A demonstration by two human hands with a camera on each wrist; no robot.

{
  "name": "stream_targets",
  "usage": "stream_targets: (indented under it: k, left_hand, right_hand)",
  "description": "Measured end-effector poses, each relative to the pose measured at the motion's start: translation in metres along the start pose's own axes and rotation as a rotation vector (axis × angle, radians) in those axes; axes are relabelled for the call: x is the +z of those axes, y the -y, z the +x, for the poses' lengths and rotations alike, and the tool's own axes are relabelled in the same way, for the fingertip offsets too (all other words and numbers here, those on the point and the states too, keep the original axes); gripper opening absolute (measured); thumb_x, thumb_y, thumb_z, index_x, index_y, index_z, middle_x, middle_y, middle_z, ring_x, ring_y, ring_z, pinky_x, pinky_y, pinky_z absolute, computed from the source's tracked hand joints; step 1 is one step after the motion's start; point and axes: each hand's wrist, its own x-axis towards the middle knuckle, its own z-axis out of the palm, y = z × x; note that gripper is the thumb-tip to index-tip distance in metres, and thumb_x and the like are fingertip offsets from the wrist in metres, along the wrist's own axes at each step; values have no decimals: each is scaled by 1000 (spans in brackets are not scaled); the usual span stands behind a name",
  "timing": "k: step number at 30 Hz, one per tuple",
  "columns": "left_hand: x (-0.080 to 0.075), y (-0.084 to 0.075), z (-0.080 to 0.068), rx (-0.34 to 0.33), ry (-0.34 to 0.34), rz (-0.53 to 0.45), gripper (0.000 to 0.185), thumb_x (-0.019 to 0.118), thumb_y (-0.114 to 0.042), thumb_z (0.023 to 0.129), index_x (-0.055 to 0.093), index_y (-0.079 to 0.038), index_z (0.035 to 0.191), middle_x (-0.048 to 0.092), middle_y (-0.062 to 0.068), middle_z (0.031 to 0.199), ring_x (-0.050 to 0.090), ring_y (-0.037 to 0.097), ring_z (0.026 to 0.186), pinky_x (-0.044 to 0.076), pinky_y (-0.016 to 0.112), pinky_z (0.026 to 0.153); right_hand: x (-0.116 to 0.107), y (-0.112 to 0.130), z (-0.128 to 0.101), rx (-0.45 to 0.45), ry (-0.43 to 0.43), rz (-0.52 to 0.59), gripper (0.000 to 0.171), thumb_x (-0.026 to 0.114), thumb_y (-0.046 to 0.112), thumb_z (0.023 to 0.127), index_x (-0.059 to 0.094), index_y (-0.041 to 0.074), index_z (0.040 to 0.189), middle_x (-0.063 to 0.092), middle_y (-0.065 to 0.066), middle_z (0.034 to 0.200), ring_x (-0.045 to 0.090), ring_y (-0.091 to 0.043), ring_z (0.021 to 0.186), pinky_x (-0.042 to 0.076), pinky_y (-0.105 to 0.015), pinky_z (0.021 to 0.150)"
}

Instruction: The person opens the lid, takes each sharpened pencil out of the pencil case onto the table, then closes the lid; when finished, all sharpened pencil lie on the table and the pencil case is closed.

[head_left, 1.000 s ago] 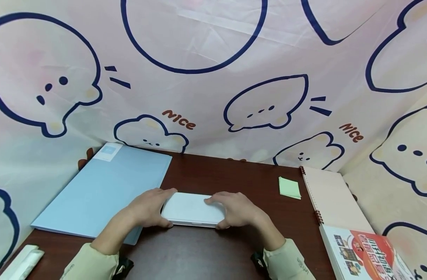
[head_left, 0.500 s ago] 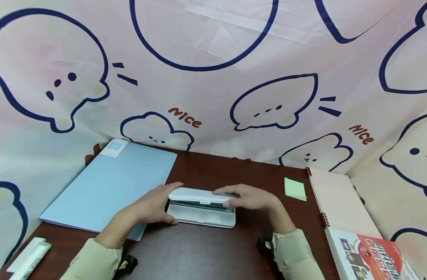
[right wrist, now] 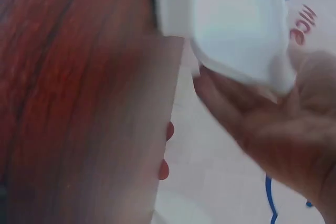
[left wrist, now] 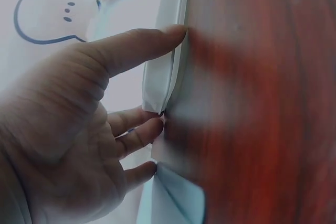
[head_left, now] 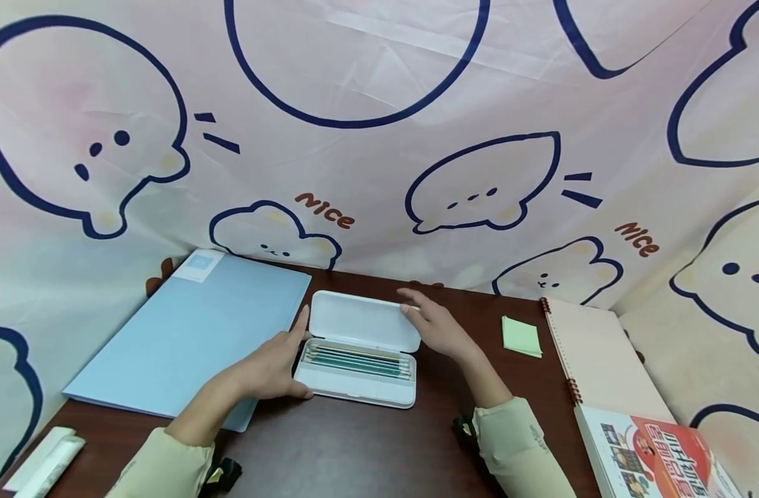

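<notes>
A white pencil case (head_left: 354,391) lies unfolded on the dark brown table, its lid (head_left: 362,319) tilted back. Several green and dark pencils (head_left: 357,361) lie side by side in its base. My left hand (head_left: 264,366) holds the left end of the base, thumb at the front corner and fingers at the back, as the left wrist view (left wrist: 68,129) also shows. At the lid's right end, my right hand (head_left: 442,328) holds the edge between thumb and fingers. Motion blurs this hand in the right wrist view, where the fingers pass behind the lid (right wrist: 239,30).
A light blue folder (head_left: 199,332) lies left of the case. To the right are green sticky notes (head_left: 521,337), a spiral notebook (head_left: 603,360) and a red-and-white book (head_left: 656,449). A white-green packet (head_left: 46,462) sits front left. Patterned cloth (head_left: 367,173) encloses the table.
The pencil case was closed a second ago between both hands. My right hand has lifted its lid up and back, baring the pencils, while my left hand has stayed at the left end.
</notes>
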Motion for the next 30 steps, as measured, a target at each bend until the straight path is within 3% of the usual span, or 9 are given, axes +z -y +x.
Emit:
stream_targets:
  k: [3,7,10,14,18,25,30]
  left_hand:
    - [2,-3,1,-11,9,-16,147,94,-36,67,-14,-5,161,55,9,144,51,29,127,42,55,107]
    - [3,-5,1,-42,29,-20,147,95,-36,66,-13,-9,162,54,10,146,50,30,128,42,56,107]
    - [2,-5,1,-50,22,-9,148,95,-36,65,-13,-9,162,54,10,146,49,30,128,43,57,106]
    - [0,-6,0,-48,14,-8,147,95,-35,66,-12,-9,162,54,11,144,50,30,127,43,57,106]
    - [-2,-7,-1,-48,7,15,143,95,-35,66,-7,-8,163,54,14,145,52,31,126,44,57,105]
    - [-1,-8,-4,-26,36,81,119,91,-36,73,18,-10,163,46,18,154,49,37,134,44,57,106]
    - [-2,-11,-6,-29,64,115,100,87,-41,77,36,-12,158,42,16,157,44,41,140,41,60,108]
  right_hand:
    - [4,1,-3,6,-78,-166,62,49,35,108,23,24,163,33,-14,164,41,-36,147,39,-57,114]
    - [5,7,-22,-49,-97,-347,82,59,36,103,6,25,165,7,-17,171,19,-39,156,36,-57,117]
    - [4,15,-39,-113,-100,-465,90,65,40,99,7,22,165,0,-14,172,5,-37,159,32,-55,120]
    - [6,24,-59,-151,-25,-543,94,66,46,97,11,11,164,-2,-10,172,4,-34,159,29,-52,122]
    - [11,24,-57,-111,50,-522,97,65,52,95,13,7,163,-9,-8,172,1,-31,160,30,-47,122]
    - [10,7,-24,-8,208,-235,90,63,50,97,17,10,163,-6,-16,171,-6,-36,159,18,-61,124]
    - [9,1,-10,49,316,-262,93,60,57,95,17,9,163,4,-19,171,1,-35,159,13,-65,123]
